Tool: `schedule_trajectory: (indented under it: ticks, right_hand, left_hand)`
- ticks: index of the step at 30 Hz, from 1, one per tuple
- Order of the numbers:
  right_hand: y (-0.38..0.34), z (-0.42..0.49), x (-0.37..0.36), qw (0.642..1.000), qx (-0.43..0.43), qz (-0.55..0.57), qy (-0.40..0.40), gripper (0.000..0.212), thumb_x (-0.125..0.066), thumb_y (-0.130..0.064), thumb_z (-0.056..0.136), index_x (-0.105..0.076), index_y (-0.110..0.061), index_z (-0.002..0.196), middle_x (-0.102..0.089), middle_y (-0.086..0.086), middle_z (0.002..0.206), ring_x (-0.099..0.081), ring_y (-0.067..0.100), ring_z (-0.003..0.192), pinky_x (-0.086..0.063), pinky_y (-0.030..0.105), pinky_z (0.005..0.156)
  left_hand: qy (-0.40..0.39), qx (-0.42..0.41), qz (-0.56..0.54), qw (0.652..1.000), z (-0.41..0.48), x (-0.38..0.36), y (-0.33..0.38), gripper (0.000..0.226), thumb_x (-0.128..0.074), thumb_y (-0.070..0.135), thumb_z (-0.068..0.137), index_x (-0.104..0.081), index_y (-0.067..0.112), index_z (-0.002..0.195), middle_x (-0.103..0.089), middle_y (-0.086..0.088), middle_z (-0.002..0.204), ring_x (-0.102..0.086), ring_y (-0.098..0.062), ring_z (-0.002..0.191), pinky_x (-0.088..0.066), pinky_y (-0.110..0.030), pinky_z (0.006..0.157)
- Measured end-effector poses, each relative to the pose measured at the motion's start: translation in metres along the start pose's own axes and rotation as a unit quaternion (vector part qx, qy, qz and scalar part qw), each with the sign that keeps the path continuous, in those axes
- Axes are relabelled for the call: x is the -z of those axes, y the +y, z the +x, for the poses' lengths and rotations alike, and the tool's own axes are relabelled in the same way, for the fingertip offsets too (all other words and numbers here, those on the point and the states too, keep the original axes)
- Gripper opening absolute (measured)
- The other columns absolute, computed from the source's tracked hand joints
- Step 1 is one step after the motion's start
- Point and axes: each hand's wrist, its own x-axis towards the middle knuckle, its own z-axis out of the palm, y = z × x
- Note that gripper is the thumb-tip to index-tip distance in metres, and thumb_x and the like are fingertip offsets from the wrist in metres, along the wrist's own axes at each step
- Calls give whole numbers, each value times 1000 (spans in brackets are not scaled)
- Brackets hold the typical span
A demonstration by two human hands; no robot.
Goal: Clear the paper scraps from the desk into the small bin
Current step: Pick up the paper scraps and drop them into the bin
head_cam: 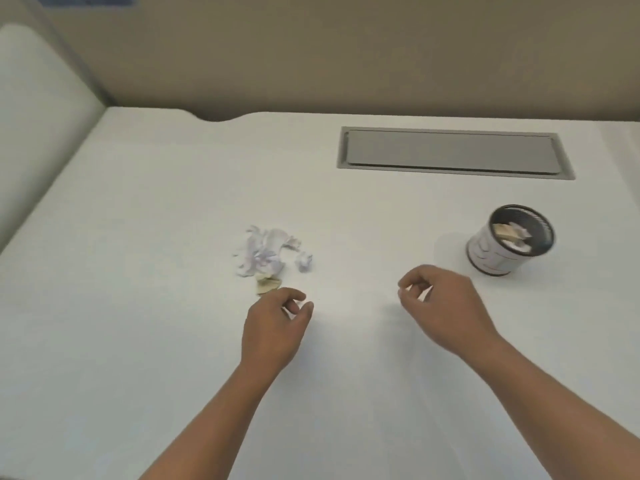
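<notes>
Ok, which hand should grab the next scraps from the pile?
Probably left. The left hand hovers just beside the scrap pile, fingers nearly at the tan scrap. The right hand is farther off, nearer the bin.

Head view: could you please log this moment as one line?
scraps piled on desk | bin holds some | left hand by pile | right hand nearer bin

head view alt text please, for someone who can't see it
Two bare hands reach out over a white desk, the left hand near a small pile of paper scraps and the right hand nearer a small bin with some already inside. Both hands' fingers are loosely curled; whether they hold anything is unclear.
</notes>
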Motion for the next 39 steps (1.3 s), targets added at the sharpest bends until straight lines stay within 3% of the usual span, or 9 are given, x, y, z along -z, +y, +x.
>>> schedule_trajectory:
  ticks: [4, 8, 13, 18, 24, 31, 35, 39]
  right_hand:
    - [-28, -6, -52, 994, 49, -32, -91, 14, -66, -33, 83, -66, -36, 97, -66, -19, 95, -61, 4, 74, -53, 28, 78]
    - [-58, -2, -90, 978, 130, -95, -132, 31, -63, -33, 87, -61, -36, 118, -59, -15, 115, -61, 10, 90, -49, 31, 86]
    - [-83, 8, -119, 960, 186, -167, -127, 42, -61, -30, 89, -55, -34, 130, -50, -11, 126, -62, 18, 92, -45, 30, 71]
    - [-87, 12, -133, 955, 190, -196, -121, 39, -60, -28, 89, -58, -34, 128, -51, -9, 121, -60, 20, 92, -44, 30, 67]
    - [-76, 9, -136, 947, 179, -228, -140, 22, -55, -29, 94, -69, -29, 110, -57, -9, 117, -60, 20, 98, -49, 32, 73]
    - [-52, 1, -115, 978, 142, -108, -111, 15, -61, -21, 89, -71, -21, 100, -62, -7, 104, -61, 12, 90, -50, 29, 79]
    - [-33, -9, -88, 991, 109, -19, -81, 6, -65, -18, 88, -69, -21, 90, -64, -8, 95, -64, 8, 81, -55, 31, 77]
    - [-12, -20, -48, 995, 93, 31, -15, 1, -69, -24, 87, -68, -24, 87, -63, -18, 86, -64, 0, 74, -51, 16, 69]
  left_hand:
    - [59, 19, 16, 998, 11, 24, -31, 16, -72, 35, 82, -69, 29, 97, -65, 12, 85, -61, -11, 69, -54, -33, 74]
    - [87, -2, 45, 995, 26, 38, -42, 21, -70, 28, 84, -67, 30, 104, -63, 14, 94, -60, -13, 72, -53, -32, 73]
    - [70, -50, 102, 991, 44, 43, -42, 23, -66, 26, 88, -69, 30, 110, -60, 11, 106, -55, -12, 75, -40, -25, 66]
    - [26, -70, 156, 985, 57, 41, -42, 24, -61, 30, 92, -69, 31, 114, -58, 10, 109, -61, -16, 92, -45, -28, 69]
    - [18, -75, 184, 980, 55, 48, -45, 16, -62, 31, 92, -72, 26, 103, -59, 8, 106, -59, -17, 92, -47, -30, 70]
    - [66, -49, 19, 996, 33, 55, -27, 6, -68, 32, 88, -72, 30, 92, -60, 12, 98, -53, -10, 72, -45, -28, 67]
    - [46, -78, -40, 995, 24, 41, 7, 3, -69, 33, 88, -72, 33, 89, -62, 13, 95, -50, -2, 64, -47, -29, 69]
    - [16, -117, -74, 990, 18, 14, 55, 9, -71, 31, 86, -69, 38, 80, -66, 13, 89, -54, -5, 65, -50, -30, 68]
